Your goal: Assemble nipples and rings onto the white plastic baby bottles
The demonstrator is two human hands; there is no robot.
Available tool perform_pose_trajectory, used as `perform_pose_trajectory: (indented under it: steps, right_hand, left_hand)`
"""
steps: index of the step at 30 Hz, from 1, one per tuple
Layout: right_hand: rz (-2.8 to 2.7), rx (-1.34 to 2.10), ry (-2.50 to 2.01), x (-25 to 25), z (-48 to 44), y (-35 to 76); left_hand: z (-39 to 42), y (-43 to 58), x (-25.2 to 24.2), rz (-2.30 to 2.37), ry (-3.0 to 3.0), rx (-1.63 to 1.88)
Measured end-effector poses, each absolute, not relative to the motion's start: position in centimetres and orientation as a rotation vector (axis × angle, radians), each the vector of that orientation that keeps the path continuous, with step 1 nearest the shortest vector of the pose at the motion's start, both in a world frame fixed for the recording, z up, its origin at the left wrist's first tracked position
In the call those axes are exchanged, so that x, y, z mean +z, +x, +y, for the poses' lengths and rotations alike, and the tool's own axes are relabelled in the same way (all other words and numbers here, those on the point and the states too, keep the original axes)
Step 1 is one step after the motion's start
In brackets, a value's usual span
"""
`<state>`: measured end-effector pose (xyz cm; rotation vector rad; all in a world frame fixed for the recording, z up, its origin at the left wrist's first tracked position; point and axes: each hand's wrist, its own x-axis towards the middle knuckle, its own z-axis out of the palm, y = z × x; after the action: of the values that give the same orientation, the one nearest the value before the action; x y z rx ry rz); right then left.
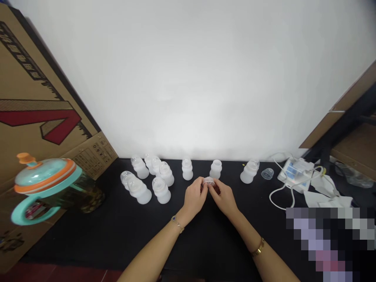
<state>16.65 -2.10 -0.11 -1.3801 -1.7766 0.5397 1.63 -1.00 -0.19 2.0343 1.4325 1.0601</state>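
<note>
Along the left, a cardboard box (38, 78) is leaning against a white backdrop (188, 78), and a teal-and-orange lidded jug (44, 176) is standing in front of it at the edge of the black worktop (88, 235). Moving right, a cluster of frosted bottles (147, 178) is standing on the worktop, with a lone frosted bottle (187, 170) just beyond it. The left hand (194, 197), a chain bracelet (177, 224) circling its wrist, is pinching a translucent ring (209, 181) from one side, while the right hand (225, 197), wearing a gold bangle (257, 247), is closing on it from the other. Both grips are shut on the ring, which is sitting between the fingertips just in front of a third bottle (216, 169). Farther right, a larger bottle (249, 171), a clear cup (267, 173), a white device (295, 174) and its tangled cable (282, 199) are lying near white paper (326, 196).
</note>
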Motion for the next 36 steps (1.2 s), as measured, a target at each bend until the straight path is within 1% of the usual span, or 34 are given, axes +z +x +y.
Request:
perform_pose_trajectory:
  steps: [28,36]
  right_hand:
    - [-1.786,0.494,-1.391,-0.05,-2.16,16.4]
    - [-1.751,0.555,-1.375,0.07,-2.25,16.3]
  left_hand:
    - [-1.09,1.68,-0.23,1.387,1.951,1.078]
    - [-0.92,1.42,0.25,1.425,2.006,1.093]
